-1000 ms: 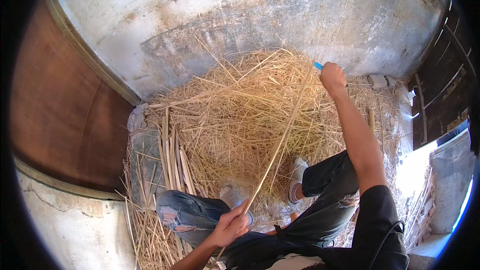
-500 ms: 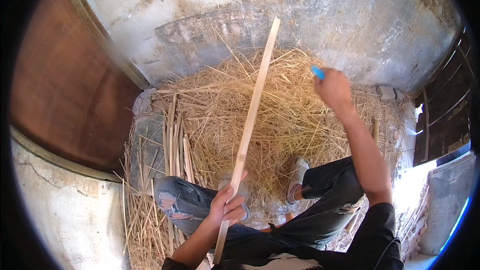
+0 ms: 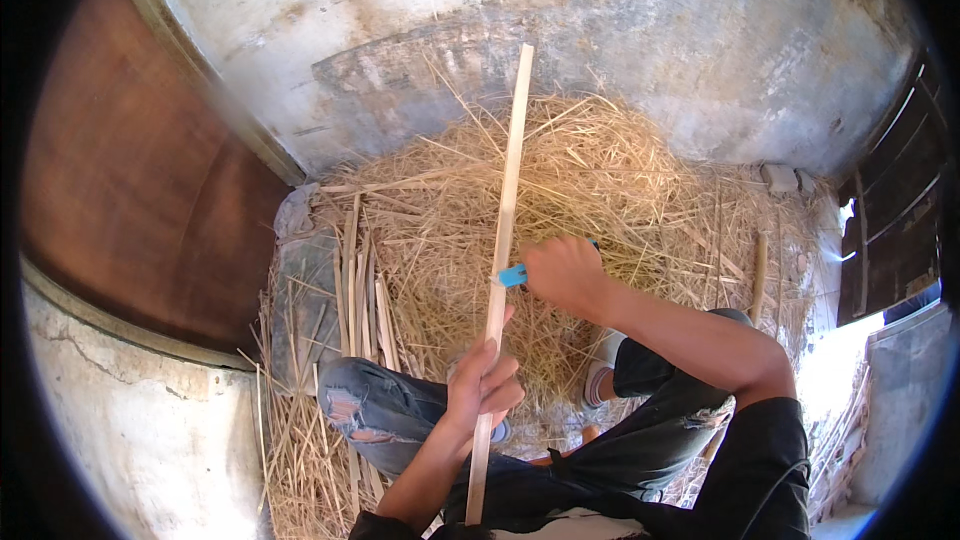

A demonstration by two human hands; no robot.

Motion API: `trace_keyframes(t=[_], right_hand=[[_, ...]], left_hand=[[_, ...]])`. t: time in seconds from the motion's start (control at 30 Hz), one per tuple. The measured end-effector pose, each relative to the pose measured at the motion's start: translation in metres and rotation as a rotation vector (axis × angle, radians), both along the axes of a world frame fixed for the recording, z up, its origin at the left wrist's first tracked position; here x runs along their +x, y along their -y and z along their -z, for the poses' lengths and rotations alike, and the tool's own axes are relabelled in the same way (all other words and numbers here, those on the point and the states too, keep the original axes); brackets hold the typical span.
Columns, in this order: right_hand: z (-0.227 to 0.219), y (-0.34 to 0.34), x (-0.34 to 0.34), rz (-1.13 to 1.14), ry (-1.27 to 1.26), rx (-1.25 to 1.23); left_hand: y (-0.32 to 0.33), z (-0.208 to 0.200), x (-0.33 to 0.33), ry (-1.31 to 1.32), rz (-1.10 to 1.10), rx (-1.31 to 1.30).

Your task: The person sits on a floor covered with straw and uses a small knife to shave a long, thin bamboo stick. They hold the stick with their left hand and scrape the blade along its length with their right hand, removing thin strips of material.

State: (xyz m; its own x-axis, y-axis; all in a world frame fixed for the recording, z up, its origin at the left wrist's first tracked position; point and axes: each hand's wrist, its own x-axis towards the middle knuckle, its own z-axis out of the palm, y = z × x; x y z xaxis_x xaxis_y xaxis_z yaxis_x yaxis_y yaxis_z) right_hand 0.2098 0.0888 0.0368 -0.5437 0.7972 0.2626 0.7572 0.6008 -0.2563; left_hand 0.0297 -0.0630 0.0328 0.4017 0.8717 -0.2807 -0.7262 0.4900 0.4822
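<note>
A long, pale bamboo strip (image 3: pixel 511 170) stands slanted in front of me, its far tip toward the wall and its lower end near my lap. My left hand (image 3: pixel 480 385) is closed around its lower part. In my right hand (image 3: pixel 566 275) is a blue utility knife (image 3: pixel 512 275), gripped in a fist. The front of the knife touches the strip's right edge a little above my left hand; the blade itself is too small to make out clearly.
Shavings and thin strips heap (image 3: pixel 600 170) on the floor against a stained wall (image 3: pixel 640 50). Cut bamboo pieces (image 3: pixel 358 290) lie by my left knee (image 3: pixel 350 400). A brown panel (image 3: pixel 150 170) stands at left, dark slats (image 3: pixel 895 210) at right. Small blocks (image 3: pixel 780 178) sit by the wall.
My right hand has come down and left with the knife, from out over the heap to the strip. The strip has tipped more upright, and my left hand has shifted slightly right and up.
</note>
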Motion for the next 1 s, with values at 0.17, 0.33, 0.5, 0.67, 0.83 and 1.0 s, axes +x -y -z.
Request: trace_keyframes(t=[0.17,0.33,0.5,0.67,0.83,1.0], right_hand=[[-0.022,-0.063,0.032,0.276,0.304,-0.005],[-0.016,-0.139,0.128,0.800,0.161,-0.140],[0.005,-0.152,0.195,0.986,0.148,-0.047],[0.003,-0.145,0.214,1.069,0.119,-0.029],[0.018,-0.145,0.237,1.165,0.035,-0.064],[0.047,-0.132,0.297,1.208,-0.051,-0.092]], left_hand=[[0.014,-0.007,0.010,-0.048,0.087,-0.066],[0.054,0.008,0.002,-0.167,0.291,-0.090],[0.064,0.024,-0.023,-0.265,0.392,-0.023],[0.052,0.020,-0.033,-0.278,0.461,0.019],[0.048,0.015,-0.048,-0.298,0.534,0.036],[0.090,0.028,-0.081,-0.283,0.595,0.037]])
